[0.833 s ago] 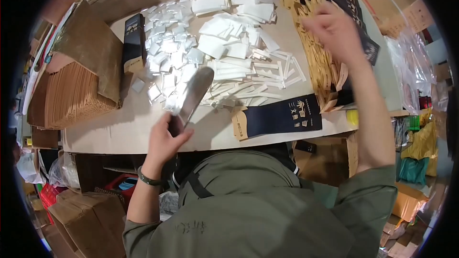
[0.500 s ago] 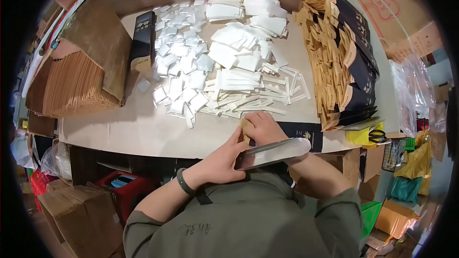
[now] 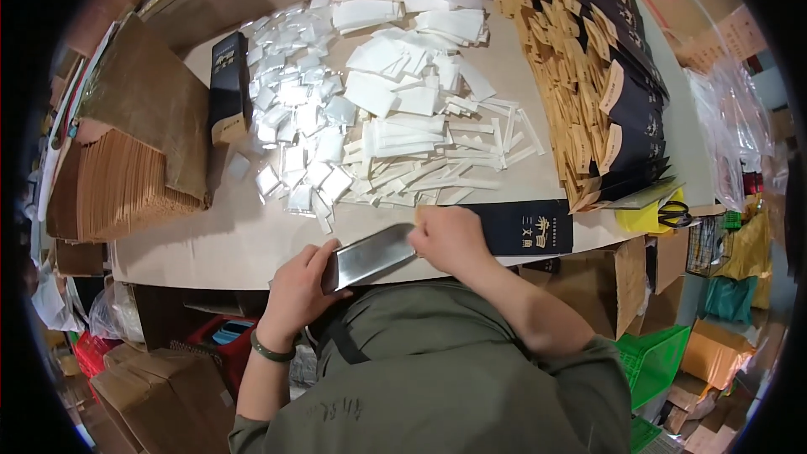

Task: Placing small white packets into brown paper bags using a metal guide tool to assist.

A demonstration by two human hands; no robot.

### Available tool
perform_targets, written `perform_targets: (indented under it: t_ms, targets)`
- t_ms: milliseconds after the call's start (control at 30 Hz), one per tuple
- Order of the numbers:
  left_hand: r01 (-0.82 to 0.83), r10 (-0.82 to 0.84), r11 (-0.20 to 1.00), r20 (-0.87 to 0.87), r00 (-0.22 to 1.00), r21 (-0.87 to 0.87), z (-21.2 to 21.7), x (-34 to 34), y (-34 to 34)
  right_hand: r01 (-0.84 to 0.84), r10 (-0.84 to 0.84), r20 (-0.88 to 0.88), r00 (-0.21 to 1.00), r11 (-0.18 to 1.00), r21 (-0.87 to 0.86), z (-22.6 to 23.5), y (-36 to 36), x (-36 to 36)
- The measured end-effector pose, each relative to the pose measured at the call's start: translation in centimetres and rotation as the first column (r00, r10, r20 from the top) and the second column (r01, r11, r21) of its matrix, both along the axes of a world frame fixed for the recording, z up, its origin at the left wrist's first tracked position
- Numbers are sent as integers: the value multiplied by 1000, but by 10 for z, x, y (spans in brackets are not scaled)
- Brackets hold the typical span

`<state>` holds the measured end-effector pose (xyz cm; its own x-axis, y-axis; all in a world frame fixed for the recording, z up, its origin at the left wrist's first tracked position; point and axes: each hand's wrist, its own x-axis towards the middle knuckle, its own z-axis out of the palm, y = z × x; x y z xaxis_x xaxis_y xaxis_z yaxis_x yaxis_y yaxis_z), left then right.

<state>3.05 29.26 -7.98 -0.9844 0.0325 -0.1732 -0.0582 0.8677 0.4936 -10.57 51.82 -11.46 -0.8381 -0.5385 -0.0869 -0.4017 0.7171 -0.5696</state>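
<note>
A long, narrow, shiny silver-grey packet [image 3: 370, 257] spans the space between my hands above the table's front edge. My left hand [image 3: 300, 292] grips its left end, thumb and fingers closed around it. At its right end my right hand [image 3: 448, 240] is closed, the fingertips curled over the corner. A dark blue-black printed paper sleeve [image 3: 525, 228] lies flat at the table edge, partly under my right hand. Just beyond my hands are loose white paper-wrapped sticks [image 3: 420, 178] and small clear sachets [image 3: 294, 113]. White flat packets [image 3: 420, 101] lie farther back.
On the left stands a carton [image 3: 118, 168] of upright brown sheets beside a dark sleeve [image 3: 229, 84]. Overlapping dark and kraft sleeves [image 3: 601, 92] line the right side. Black-handled scissors [image 3: 673, 213] sit in a yellow holder [image 3: 640, 218] at the right corner. Cartons and green crates [image 3: 651, 361] are below.
My left hand has moved left with the silver packet, which is now lower on its left end. My right hand has closed at its other end, and more of the dark sleeve shows.
</note>
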Motion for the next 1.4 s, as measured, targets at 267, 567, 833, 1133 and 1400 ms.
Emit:
perform_targets:
  t_ms: [267,567,833,1133,1400]
  targets:
    - [-43,63,998,-437,897,55,-28,-69,-32,-168,147,-119,982,966,-198,18,-5,-26]
    - [-459,473,881,-234,849,114,-26,-149,-36,-327,276,-343,898,940,-101,12,27,-70]
    - [-235,230,971,-382,895,35,2,-64,-35,7,-3,15,1000,964,-267,46,6,-129]
    - [-231,217,972,-523,824,39,-4,-20,-19,-264,307,-157,939,933,244,15,-30,-162]
    - [-746,481,626,-640,599,-228,86,-38,-238,-180,193,129,973,978,-111,60,-43,-68]
